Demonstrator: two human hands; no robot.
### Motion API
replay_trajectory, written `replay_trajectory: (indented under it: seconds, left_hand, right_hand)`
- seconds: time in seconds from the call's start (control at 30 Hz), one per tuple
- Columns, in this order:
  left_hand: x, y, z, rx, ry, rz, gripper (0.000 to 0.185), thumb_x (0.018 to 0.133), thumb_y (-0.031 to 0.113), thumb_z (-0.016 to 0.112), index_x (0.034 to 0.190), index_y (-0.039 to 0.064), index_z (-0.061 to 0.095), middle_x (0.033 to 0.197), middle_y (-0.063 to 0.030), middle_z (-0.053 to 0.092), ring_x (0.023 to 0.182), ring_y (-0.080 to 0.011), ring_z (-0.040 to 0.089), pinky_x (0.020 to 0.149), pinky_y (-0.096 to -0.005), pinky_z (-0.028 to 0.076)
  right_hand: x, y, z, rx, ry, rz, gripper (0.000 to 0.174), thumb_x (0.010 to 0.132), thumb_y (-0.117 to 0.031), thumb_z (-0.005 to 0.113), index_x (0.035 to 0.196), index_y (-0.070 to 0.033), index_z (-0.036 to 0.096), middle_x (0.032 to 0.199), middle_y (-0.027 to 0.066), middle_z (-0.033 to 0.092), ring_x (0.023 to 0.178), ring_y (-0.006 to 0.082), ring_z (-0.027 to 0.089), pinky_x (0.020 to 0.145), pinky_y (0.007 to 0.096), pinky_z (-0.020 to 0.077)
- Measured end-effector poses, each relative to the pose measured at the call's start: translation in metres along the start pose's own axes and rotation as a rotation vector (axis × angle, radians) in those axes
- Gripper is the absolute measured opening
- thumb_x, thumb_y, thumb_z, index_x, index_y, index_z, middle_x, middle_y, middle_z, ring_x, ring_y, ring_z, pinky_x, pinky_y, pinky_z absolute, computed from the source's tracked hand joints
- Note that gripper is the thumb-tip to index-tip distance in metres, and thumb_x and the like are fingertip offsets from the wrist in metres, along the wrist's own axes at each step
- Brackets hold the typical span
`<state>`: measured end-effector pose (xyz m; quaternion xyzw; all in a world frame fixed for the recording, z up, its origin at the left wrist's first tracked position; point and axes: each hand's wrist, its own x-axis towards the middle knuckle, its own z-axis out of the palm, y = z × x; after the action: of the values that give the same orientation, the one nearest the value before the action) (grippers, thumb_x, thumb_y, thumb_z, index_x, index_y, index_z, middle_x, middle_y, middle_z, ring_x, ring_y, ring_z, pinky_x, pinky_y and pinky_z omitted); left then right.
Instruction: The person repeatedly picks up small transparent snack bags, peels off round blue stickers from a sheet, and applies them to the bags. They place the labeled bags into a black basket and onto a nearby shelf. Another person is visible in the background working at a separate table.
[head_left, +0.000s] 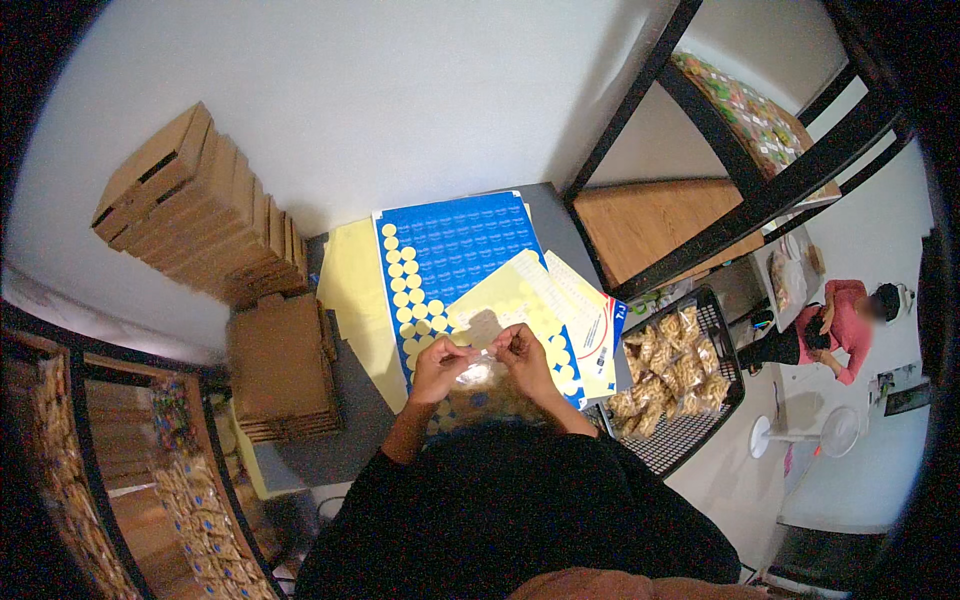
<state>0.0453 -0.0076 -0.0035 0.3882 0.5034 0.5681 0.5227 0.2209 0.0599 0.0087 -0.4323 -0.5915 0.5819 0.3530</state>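
My left hand (440, 367) and my right hand (525, 361) pinch the top edge of a clear plastic bag (477, 375) between fingertips, close together. A small white piece shows between the fingers. The bag hangs towards my body; its contents are hard to make out. Under the hands lies a blue sticker sheet (469, 236) with rows of bare yellow circles at its left and lower parts. On it rest a pale yellow label sheet (499, 289) and further printed sheets (581, 300) to the right.
A black plastic basket (724, 337) holds several clear bags of snacks (679, 367) at the right. Stacked cardboard boxes (202, 217) and flat cardboard (281, 360) stand left. A black-framed shelf (667, 225) rises at the upper right. Bagged goods fill a rack (202, 525). Another person (847, 322) is farther right.
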Motion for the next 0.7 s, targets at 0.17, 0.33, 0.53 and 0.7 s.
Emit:
replay_trajectory:
  seconds: [0.17, 0.33, 0.53, 0.7]
  left_hand:
    - [0.000, 0.001, -0.002, 0.074, 0.030, -0.048, 0.011, 0.085, 0.001, 0.067, 0.087, 0.001, 0.056, 0.094, -0.0131, 0.069, 0.088, -0.0163, 0.065, 0.079, -0.0297, 0.053]
    - [-0.001, 0.006, 0.000, -0.051, -0.004, -0.074, 0.012, 0.083, 0.003, 0.070, 0.086, 0.001, 0.059, 0.088, -0.0098, 0.067, 0.081, -0.0155, 0.064, 0.075, -0.0290, 0.052]
    - [0.000, 0.001, 0.000, 0.202, 0.008, -0.031, 0.012, 0.084, 0.004, 0.070, 0.082, 0.002, 0.058, 0.085, -0.0058, 0.065, 0.082, -0.0117, 0.062, 0.076, -0.0268, 0.050]
    - [0.005, -0.010, -0.007, 0.314, 0.002, 0.057, 0.015, 0.081, 0.008, 0.073, 0.088, 0.001, 0.062, 0.088, -0.0094, 0.066, 0.085, -0.0190, 0.064, 0.079, -0.0307, 0.050]
  right_hand:
    - [0.005, -0.008, -0.009, 0.026, -0.104, 0.196, 0.016, 0.090, -0.004, 0.064, 0.104, -0.001, 0.058, 0.085, 0.0001, 0.057, 0.080, 0.0096, 0.055, 0.075, 0.0245, 0.0463]
    - [0.004, -0.009, -0.009, -0.131, -0.178, 0.074, 0.017, 0.090, -0.014, 0.065, 0.100, -0.001, 0.066, 0.086, 0.0055, 0.066, 0.080, 0.0140, 0.060, 0.076, 0.0288, 0.0477]
    - [0.003, -0.003, -0.010, -0.199, -0.196, 0.070, 0.016, 0.092, -0.015, 0.063, 0.094, 0.001, 0.067, 0.086, 0.0061, 0.067, 0.083, 0.0121, 0.059, 0.078, 0.0278, 0.0467]
    - [0.010, -0.003, -0.018, -0.279, -0.134, 0.073, 0.027, 0.096, -0.024, 0.059, 0.101, 0.002, 0.067, 0.091, 0.0054, 0.067, 0.088, 0.0113, 0.058, 0.081, 0.0274, 0.0464]
